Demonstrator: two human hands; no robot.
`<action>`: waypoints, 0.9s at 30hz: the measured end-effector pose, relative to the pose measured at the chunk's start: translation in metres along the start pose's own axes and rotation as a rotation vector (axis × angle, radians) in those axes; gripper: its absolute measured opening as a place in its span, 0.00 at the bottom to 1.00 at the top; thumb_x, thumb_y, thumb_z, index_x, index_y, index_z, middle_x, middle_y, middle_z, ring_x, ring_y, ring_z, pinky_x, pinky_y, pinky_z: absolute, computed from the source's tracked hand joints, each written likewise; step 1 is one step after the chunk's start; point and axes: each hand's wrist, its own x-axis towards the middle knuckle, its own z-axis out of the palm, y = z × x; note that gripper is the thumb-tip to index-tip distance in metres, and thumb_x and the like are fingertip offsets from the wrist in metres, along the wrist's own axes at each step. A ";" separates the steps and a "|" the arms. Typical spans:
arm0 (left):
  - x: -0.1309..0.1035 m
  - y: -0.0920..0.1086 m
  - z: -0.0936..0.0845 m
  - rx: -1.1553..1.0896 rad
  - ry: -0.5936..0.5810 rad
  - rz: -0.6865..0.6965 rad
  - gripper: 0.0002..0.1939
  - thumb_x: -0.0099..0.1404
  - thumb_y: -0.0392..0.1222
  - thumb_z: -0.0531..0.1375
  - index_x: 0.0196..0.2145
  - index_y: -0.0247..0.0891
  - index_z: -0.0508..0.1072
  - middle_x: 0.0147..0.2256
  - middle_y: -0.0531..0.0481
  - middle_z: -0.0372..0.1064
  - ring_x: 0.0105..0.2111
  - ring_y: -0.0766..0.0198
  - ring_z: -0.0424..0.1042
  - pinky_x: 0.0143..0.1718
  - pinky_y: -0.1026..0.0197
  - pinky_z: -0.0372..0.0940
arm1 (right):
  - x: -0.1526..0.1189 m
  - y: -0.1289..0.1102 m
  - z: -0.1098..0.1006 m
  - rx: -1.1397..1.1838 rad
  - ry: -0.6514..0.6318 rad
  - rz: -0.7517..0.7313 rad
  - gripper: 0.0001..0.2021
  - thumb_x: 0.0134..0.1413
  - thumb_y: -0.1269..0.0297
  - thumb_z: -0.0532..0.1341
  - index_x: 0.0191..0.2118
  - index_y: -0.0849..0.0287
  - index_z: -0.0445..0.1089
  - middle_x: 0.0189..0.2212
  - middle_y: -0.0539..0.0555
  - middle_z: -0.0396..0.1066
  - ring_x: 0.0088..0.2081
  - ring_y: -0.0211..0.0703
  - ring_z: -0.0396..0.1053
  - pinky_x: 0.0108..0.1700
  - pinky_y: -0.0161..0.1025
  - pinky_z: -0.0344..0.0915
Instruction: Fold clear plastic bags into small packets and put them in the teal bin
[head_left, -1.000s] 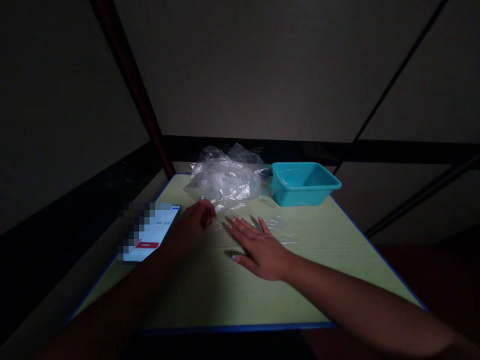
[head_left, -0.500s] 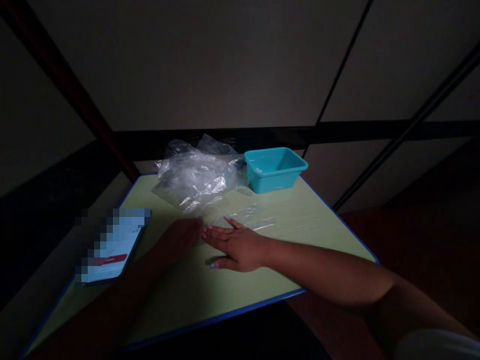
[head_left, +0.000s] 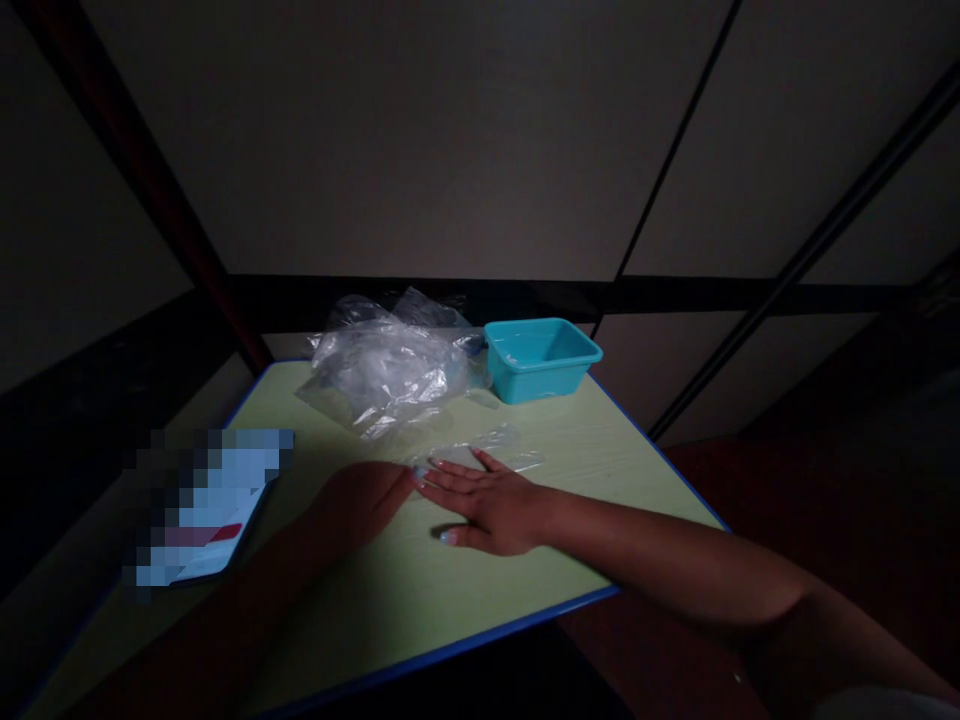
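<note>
A flat clear plastic bag (head_left: 487, 442) lies on the table, its near part covered by my hands. My right hand (head_left: 495, 508) rests palm down over its near edge, fingers stretched out and the thumb apart. Coming in from the left, my left hand (head_left: 364, 503) has its fingers pressed together at the bag's left end, touching or almost touching my right fingertips. Shadow hides most of the left fingers. Behind them sits a crumpled heap of clear plastic bags (head_left: 394, 370).
The pale green table (head_left: 420, 620) has a blue edge. A turquoise basin (head_left: 544, 383) stands at the back right, beside the heap. On the left lies a phone or tablet (head_left: 214, 520), partly pixelated. Cabinet panels (head_left: 420, 140) rise right behind the table.
My right hand has slid a little to the right over the bag. The left hand has shifted slightly right and nearer to me. The camera view has moved a little.
</note>
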 end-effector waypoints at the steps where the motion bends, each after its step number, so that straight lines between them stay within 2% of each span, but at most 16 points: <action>1: 0.000 0.001 -0.001 0.011 -0.008 0.003 0.23 0.70 0.47 0.41 0.32 0.37 0.72 0.34 0.42 0.76 0.34 0.55 0.74 0.38 0.56 0.63 | -0.006 0.003 -0.001 0.001 -0.010 0.022 0.33 0.66 0.49 0.48 0.70 0.54 0.35 0.69 0.56 0.35 0.69 0.48 0.34 0.65 0.62 0.28; 7: 0.000 0.004 -0.002 0.035 -0.062 0.015 0.23 0.70 0.49 0.43 0.31 0.37 0.72 0.32 0.43 0.74 0.34 0.55 0.73 0.36 0.58 0.61 | -0.047 0.015 -0.009 -0.032 -0.041 0.182 0.33 0.66 0.49 0.45 0.70 0.55 0.34 0.69 0.56 0.33 0.69 0.46 0.32 0.65 0.61 0.28; 11: 0.001 0.004 -0.002 0.037 -0.079 0.029 0.23 0.70 0.50 0.42 0.29 0.37 0.71 0.31 0.44 0.73 0.33 0.55 0.72 0.35 0.59 0.59 | -0.074 0.024 -0.009 -0.041 -0.012 0.285 0.32 0.67 0.51 0.44 0.70 0.55 0.33 0.69 0.57 0.34 0.69 0.48 0.34 0.65 0.61 0.31; 16: 0.000 0.004 -0.002 0.043 -0.058 0.058 0.21 0.69 0.50 0.43 0.26 0.38 0.68 0.28 0.46 0.70 0.30 0.57 0.70 0.32 0.61 0.56 | -0.094 0.030 -0.013 -0.046 -0.017 0.382 0.31 0.67 0.51 0.43 0.70 0.55 0.33 0.69 0.57 0.35 0.69 0.50 0.35 0.65 0.62 0.32; 19: 0.000 0.003 -0.002 -0.008 0.049 0.092 0.19 0.68 0.50 0.45 0.24 0.39 0.63 0.25 0.50 0.66 0.26 0.61 0.66 0.28 0.62 0.53 | -0.089 0.020 -0.020 -0.046 -0.034 0.379 0.32 0.67 0.49 0.42 0.70 0.56 0.33 0.69 0.58 0.34 0.69 0.53 0.35 0.65 0.64 0.29; 22: 0.003 0.003 0.002 -0.056 0.185 0.162 0.17 0.67 0.48 0.46 0.23 0.39 0.60 0.23 0.52 0.63 0.24 0.63 0.64 0.27 0.63 0.52 | -0.067 0.001 -0.024 -0.072 -0.015 0.297 0.34 0.67 0.48 0.43 0.70 0.59 0.31 0.69 0.59 0.31 0.69 0.53 0.33 0.65 0.63 0.25; 25: 0.006 0.005 0.010 0.007 0.237 0.236 0.17 0.68 0.47 0.46 0.23 0.39 0.62 0.23 0.51 0.64 0.24 0.62 0.64 0.27 0.62 0.53 | -0.035 -0.016 -0.019 -0.045 -0.030 0.145 0.37 0.65 0.45 0.45 0.70 0.61 0.34 0.69 0.60 0.31 0.69 0.50 0.33 0.66 0.60 0.23; 27: 0.007 0.006 0.014 0.055 0.263 0.256 0.18 0.69 0.45 0.45 0.26 0.39 0.67 0.25 0.49 0.68 0.26 0.60 0.67 0.29 0.61 0.55 | -0.013 -0.020 -0.014 -0.053 -0.054 0.109 0.38 0.65 0.44 0.47 0.70 0.64 0.37 0.69 0.61 0.33 0.69 0.49 0.31 0.66 0.59 0.22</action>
